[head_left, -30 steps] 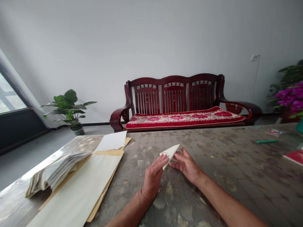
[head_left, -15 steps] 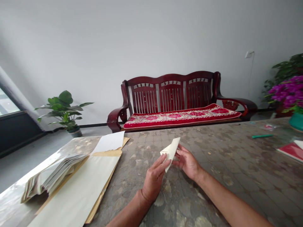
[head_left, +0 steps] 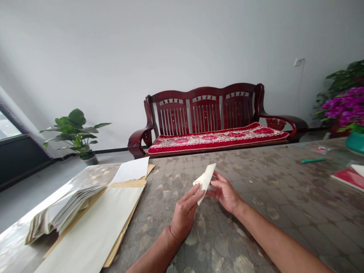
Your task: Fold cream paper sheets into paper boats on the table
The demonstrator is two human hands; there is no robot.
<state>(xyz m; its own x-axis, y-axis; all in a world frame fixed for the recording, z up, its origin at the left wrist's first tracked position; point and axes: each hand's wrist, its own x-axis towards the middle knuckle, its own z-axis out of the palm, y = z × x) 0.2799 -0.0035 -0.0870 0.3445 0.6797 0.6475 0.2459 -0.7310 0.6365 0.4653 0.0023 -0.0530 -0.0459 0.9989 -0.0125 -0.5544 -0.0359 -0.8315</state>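
Observation:
A small folded piece of cream paper (head_left: 206,179) stands tilted above the mottled table (head_left: 256,212), held between both hands. My left hand (head_left: 184,214) pinches its lower left edge with the fingertips. My right hand (head_left: 224,191) grips the paper's right side, fingers curled behind it.
A long sheet of cream paper on brown backing (head_left: 93,227) and a fanned stack of folded sheets (head_left: 59,210) lie at the left. A green pen (head_left: 313,160), a red book (head_left: 348,178) and a teal pot (head_left: 355,142) are at the right. A wooden bench (head_left: 210,121) stands behind.
The folded paper has turned more upright between my hands. The view has shifted slightly, otherwise the hands stay in the same place.

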